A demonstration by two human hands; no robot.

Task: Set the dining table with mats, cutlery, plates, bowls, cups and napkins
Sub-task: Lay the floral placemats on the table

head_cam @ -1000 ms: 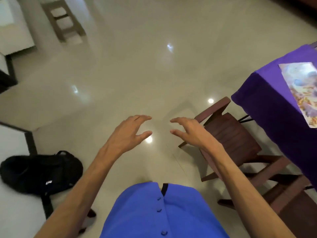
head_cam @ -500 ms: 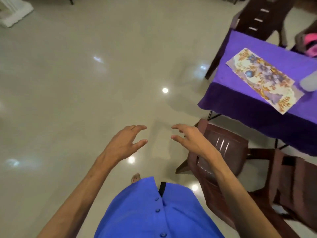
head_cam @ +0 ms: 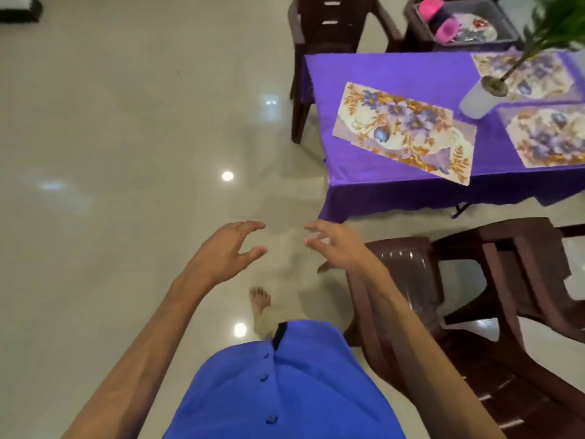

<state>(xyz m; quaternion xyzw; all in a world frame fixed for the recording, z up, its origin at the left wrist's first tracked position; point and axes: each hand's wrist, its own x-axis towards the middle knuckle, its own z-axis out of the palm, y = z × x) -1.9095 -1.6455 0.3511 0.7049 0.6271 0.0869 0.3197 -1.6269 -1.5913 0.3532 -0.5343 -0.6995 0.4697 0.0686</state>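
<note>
While three floral mats (head_cam: 403, 133) already lie on the purple-clothed table (head_cam: 373, 68) at upper right, cutlery, plates and bowls remain unset; left hand (head_cam: 226, 253) and right hand (head_cam: 338, 243) hover mid-frame, fingers loosely spread, empty.

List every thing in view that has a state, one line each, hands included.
Left hand: open, holding nothing.
Right hand: open, holding nothing.
Nearest mat: flat on the table, askew, one corner at the edge.
Tablecloth: spread, draping over the edge.
Plant pot: upright.
Grey bin: loaded with pink items.
Near chair: unoccupied.
</note>
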